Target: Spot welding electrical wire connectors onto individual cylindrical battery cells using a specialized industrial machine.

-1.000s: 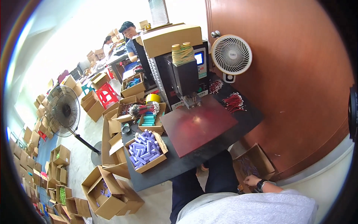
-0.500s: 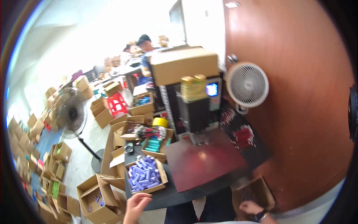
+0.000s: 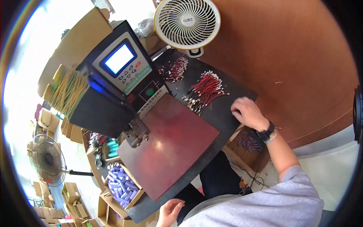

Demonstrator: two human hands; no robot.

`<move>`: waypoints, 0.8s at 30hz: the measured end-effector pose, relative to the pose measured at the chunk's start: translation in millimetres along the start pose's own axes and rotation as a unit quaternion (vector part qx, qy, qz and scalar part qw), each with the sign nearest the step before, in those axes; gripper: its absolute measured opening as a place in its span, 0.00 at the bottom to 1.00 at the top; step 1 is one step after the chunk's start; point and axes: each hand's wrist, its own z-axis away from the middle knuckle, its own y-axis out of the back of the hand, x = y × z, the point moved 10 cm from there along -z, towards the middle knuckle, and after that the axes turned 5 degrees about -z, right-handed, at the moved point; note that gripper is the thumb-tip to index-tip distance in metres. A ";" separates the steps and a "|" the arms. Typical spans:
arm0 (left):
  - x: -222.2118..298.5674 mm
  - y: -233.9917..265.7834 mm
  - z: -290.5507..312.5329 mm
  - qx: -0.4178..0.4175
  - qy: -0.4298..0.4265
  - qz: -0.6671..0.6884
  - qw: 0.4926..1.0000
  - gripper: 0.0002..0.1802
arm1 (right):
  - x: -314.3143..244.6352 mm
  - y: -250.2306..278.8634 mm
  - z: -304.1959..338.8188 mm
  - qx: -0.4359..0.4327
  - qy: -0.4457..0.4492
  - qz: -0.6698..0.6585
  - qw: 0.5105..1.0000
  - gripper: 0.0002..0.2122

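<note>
Since a moment ago our right hand (image 3: pixel 247 112) has come up from the open cardboard box of small purple cylinders (image 3: pixel 247 144) on the floor. It now rests palm down, fingers curled, on the black table top (image 3: pixel 234 99), just right of the heap of red wire leads with white ends (image 3: pixel 204 90); whether it holds anything, we cannot tell. This suggests we are turning to the leads.

Our left hand (image 3: pixel 169 211) lies open and empty at the table's near edge. Left of it, a cardboard tray (image 3: pixel 137 196) on the table holds purple cylindrical cells (image 3: pixel 120 186).
</note>
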 end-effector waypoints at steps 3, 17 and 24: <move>-4.6 -1.6 -2.2 -0.005 0.028 -0.005 1.000 0.11 | 48.6 -10.0 -38.7 0.006 -0.053 0.098 0.994 0.02; -3.6 -5.0 -1.5 -0.025 -0.063 -0.037 0.997 0.10 | 58.1 27.7 -33.2 -0.030 -0.129 0.160 0.978 0.08; 42.2 18.0 14.2 0.047 -0.204 -0.075 0.975 0.07 | -28.0 102.3 0.2 0.078 -0.079 -0.266 0.957 0.03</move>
